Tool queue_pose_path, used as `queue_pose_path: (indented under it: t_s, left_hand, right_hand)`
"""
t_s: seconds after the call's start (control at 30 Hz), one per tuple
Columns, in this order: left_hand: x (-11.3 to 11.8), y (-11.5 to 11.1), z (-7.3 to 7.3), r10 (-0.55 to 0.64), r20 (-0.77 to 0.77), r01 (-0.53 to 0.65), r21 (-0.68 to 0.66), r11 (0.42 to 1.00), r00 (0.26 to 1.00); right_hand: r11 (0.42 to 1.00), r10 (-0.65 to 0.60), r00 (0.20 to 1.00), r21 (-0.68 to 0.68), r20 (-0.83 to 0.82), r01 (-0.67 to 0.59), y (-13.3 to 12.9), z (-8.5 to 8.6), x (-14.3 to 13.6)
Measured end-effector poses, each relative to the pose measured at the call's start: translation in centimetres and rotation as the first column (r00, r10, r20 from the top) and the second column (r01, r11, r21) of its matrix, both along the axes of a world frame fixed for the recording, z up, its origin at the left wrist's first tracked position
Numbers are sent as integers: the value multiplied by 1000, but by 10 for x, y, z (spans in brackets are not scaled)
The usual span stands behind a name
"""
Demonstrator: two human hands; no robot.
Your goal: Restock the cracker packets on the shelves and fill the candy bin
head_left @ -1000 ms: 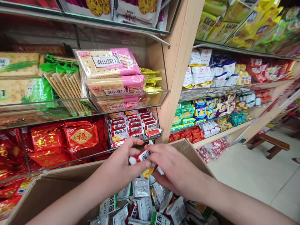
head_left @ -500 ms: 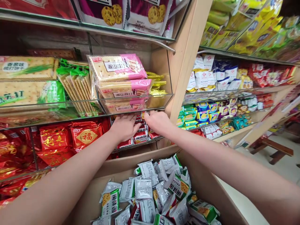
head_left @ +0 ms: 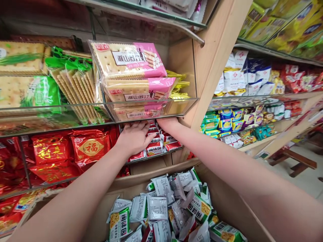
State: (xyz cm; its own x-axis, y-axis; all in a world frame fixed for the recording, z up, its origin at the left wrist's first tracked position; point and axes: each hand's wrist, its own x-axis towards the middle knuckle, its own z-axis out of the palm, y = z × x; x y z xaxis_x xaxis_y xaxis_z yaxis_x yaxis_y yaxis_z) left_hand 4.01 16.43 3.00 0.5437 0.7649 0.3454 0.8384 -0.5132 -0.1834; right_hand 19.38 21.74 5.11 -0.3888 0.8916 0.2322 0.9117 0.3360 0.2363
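My left hand [head_left: 136, 138] lies with its fingers spread on red-and-white snack packets [head_left: 154, 148] in a low shelf compartment. Beside it, my right hand [head_left: 167, 124] reaches under the shelf above; its fingers are hidden there, so what they hold cannot be seen. Below both arms stands a cardboard box [head_left: 222, 188] with many small green-and-white packets [head_left: 157, 207] lying loose in it. Directly above my hands, pink-and-cream cracker packs [head_left: 128, 62] are stacked behind a clear shelf lip.
Red packets [head_left: 91, 146] fill the compartment at left. A wooden upright [head_left: 214, 64] divides the shelves; more snack shelves run off to the right. A wooden stool [head_left: 294, 159] stands on the floor at far right.
The view has moved closer to the shelf. My right hand has gone deeper under the upper shelf, and its fingers are now out of sight. My left hand stays on the packets.
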Motion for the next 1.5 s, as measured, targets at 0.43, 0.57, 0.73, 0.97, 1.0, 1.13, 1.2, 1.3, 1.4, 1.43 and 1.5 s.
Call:
queue_pose_path:
  t_s: [0.43, 0.57, 0.73, 0.97, 1.0, 1.13, 1.2, 1.3, 1.4, 1.43, 1.5]
  left_hand:
    - [-2, -1, -4, -45, 0, 45, 86, 995, 999]
    - [-5, -2, -1, -71, 15, 69, 99, 993, 997]
    - [-6, -2, -1, -109, 36, 104, 108, 989, 993]
    - [-7, -3, -1, -171, 93, 157, 139, 978, 981]
    - [-8, -3, 0, -190, 107, 174, 142, 975, 976]
    - [-9, 3, 0, -295, 170, 270, 155, 950, 940]
    - [-10, 2, 1, -352, 203, 321, 170, 932, 914]
    - [-16, -20, 2, -424, 262, 378, 211, 902, 867]
    - [-32, -70, -7, -560, 284, 540, 152, 828, 779]
    - [-37, -89, -13, -588, 272, 593, 74, 802, 762]
    - [-47, -123, -30, -568, 231, 609, -187, 770, 790]
  right_hand:
    - [990, -112, 984, -96, -141, 99, -13, -2, -5]
    - [986, -111, 986, -137, -124, 93, -23, 1, -5]
    - [975, -100, 991, -208, -88, 79, -36, 3, -5]
    - [988, -56, 992, -146, -112, 39, -53, 1, 16]
    - [994, -18, 991, -112, -129, 3, -59, -2, 21]
    - [968, 251, 950, 46, -183, -247, -97, -13, 30]
    - [934, 358, 908, 74, -220, -350, -124, -17, 29]
    - [891, 432, 836, 18, -339, -454, -169, -26, 34]
    - [873, 337, 829, -181, -447, -453, -204, -48, 53]
    - [877, 260, 851, -258, -456, -406, -212, -58, 61]
    - [874, 85, 891, -396, -445, -282, -223, -81, 76]
